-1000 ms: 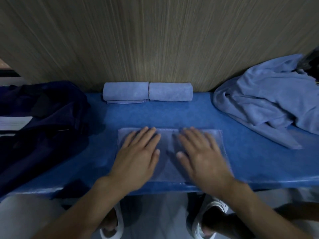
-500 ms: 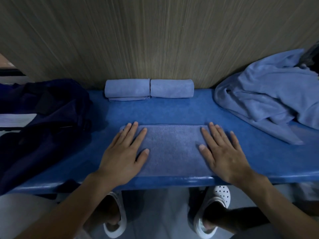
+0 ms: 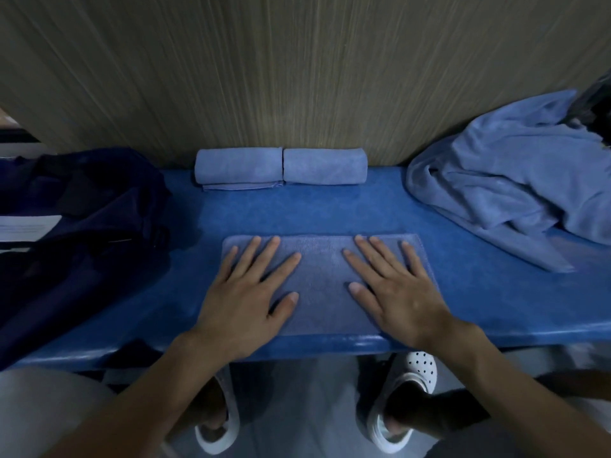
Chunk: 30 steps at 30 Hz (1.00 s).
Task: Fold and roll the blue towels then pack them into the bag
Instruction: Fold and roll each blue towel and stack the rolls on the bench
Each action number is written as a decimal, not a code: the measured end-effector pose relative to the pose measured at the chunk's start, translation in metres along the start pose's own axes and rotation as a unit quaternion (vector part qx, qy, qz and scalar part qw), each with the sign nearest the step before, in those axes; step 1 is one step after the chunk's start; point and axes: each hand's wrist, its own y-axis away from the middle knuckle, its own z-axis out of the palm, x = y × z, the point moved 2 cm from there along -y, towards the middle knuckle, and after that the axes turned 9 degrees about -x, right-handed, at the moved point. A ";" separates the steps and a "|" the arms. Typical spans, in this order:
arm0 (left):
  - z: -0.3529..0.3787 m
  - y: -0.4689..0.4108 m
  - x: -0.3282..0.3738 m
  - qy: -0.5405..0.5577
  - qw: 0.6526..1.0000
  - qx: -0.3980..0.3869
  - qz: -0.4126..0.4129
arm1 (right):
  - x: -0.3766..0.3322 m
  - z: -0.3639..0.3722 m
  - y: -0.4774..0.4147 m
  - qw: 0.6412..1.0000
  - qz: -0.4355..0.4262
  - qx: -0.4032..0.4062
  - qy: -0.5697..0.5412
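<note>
A folded blue towel [image 3: 322, 279] lies flat on the blue bench [image 3: 330, 209], near its front edge. My left hand [image 3: 246, 299] rests flat on the towel's left part, fingers spread. My right hand [image 3: 395, 289] lies flat on its right part, fingers spread too. Neither hand grips anything. Two rolled blue towels, one on the left [image 3: 238, 167] and one on the right [image 3: 325, 166], lie end to end against the back wall. A heap of loose blue towels [image 3: 515, 180] sits at the right. The dark navy bag [image 3: 82, 226] slumps at the left.
A wood-grain wall [image 3: 297, 77] rises directly behind the bench. A white label or paper [image 3: 26, 228] shows on the bag. Below the bench edge I see my feet in white perforated clogs [image 3: 418, 368] on a pale floor.
Over the last second my hands slid apart from the towel's middle to its ends. In the last half second they came back inward a little, still flat on it.
</note>
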 end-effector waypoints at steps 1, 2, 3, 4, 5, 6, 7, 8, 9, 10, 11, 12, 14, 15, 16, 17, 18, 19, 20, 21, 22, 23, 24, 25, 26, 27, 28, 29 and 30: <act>0.000 0.002 -0.006 0.003 1.000 -0.003 -0.006 | 0.009 0.000 0.002 1.000 0.020 -0.002 -0.002; 0.000 0.004 -0.011 0.011 1.000 -0.005 -0.016 | 0.017 0.000 0.004 0.999 0.040 -0.001 -0.004; 0.001 0.007 -0.015 0.021 0.999 -0.007 -0.027 | 0.024 0.001 0.006 0.998 0.058 -0.005 -0.007; 0.001 0.008 -0.017 0.029 0.999 -0.009 -0.037 | 0.030 0.001 0.007 0.997 0.073 -0.010 -0.009; 0.002 0.009 -0.017 0.031 0.998 -0.012 -0.045 | 0.033 0.000 0.007 0.996 0.085 -0.016 -0.008; 0.001 0.010 -0.016 0.025 0.998 -0.014 -0.051 | 0.034 -0.001 0.006 0.996 0.089 -0.014 0.002; -0.003 0.010 -0.014 0.011 0.998 -0.013 -0.056 | 0.032 -0.004 0.004 0.996 0.085 -0.020 0.007; -0.009 0.010 -0.010 -0.004 0.998 -0.009 -0.055 | 0.029 -0.006 0.002 0.997 0.074 -0.020 0.011; -0.017 0.011 -0.005 -0.012 0.999 -0.003 -0.048 | 0.027 -0.007 0.001 0.998 0.061 -0.023 0.015; -0.023 0.012 0.001 -0.012 0.999 0.008 -0.030 | 0.028 -0.006 0.001 0.998 0.050 -0.028 0.018; -0.027 0.013 0.006 -0.014 1.000 0.021 -0.005 | 0.029 -0.005 0.001 0.998 0.046 -0.036 0.019; -0.029 0.015 0.011 -0.017 0.999 0.024 0.018 | 0.031 -0.007 0.002 0.998 0.046 -0.041 0.022; -0.030 0.018 0.016 -0.024 0.999 0.010 0.034 | 0.033 -0.010 0.007 0.998 0.048 -0.023 0.045; -0.029 0.018 0.014 -0.031 0.999 0.003 0.032 | 0.033 -0.013 0.009 0.997 0.046 -0.009 0.059; -0.028 0.017 0.011 -0.039 0.999 -0.001 0.025 | 0.031 -0.016 0.011 0.997 0.042 0.006 0.072; -0.029 0.015 0.009 -0.047 0.999 -0.001 0.016 | 0.028 -0.019 0.012 0.996 0.033 0.018 0.075; -0.030 0.014 0.007 -0.049 0.999 0.004 0.007 | 0.024 -0.019 0.011 0.997 0.014 0.033 0.072; -0.032 0.013 0.008 -0.046 0.999 0.012 -0.004 | 0.020 -0.017 0.011 0.997 -0.009 0.041 0.060; -0.034 0.012 0.010 -0.044 0.999 0.015 -0.011 | 0.015 -0.016 0.011 0.998 -0.029 0.045 0.046; -0.035 0.013 0.014 -0.047 0.999 0.017 -0.013 | 0.011 -0.015 0.010 0.997 -0.045 0.044 0.032; -0.034 0.014 0.017 -0.050 0.999 0.014 -0.009 | 0.007 -0.013 0.011 0.997 -0.057 0.047 0.026; -0.034 0.016 0.020 -0.047 0.999 0.007 -0.003 | 0.005 -0.012 0.011 0.997 -0.063 0.047 0.028; -0.034 0.017 0.021 -0.042 0.999 0.001 -0.001 | 0.002 -0.012 0.013 0.996 -0.064 0.049 0.038; -0.033 0.017 0.021 -0.039 0.999 0.004 -0.001 | 0.001 -0.014 0.014 0.995 -0.064 0.052 0.048; -0.033 0.017 0.019 -0.038 0.999 0.011 0.000 | -0.001 -0.017 0.015 0.994 -0.068 0.060 0.055; -0.033 0.015 0.018 -0.039 0.999 0.017 0.001 | -0.003 -0.020 0.017 0.993 -0.076 0.069 0.059; -0.034 0.013 0.016 -0.040 0.999 0.021 -0.001 | -0.005 -0.022 0.018 0.992 -0.086 0.075 0.061; -0.034 0.010 0.016 -0.042 0.999 0.023 -0.006 | -0.008 -0.023 0.018 0.990 -0.099 0.076 0.061; -0.035 0.009 0.016 -0.042 0.999 0.026 -0.011 | -0.010 -0.021 0.018 0.989 -0.113 0.075 0.061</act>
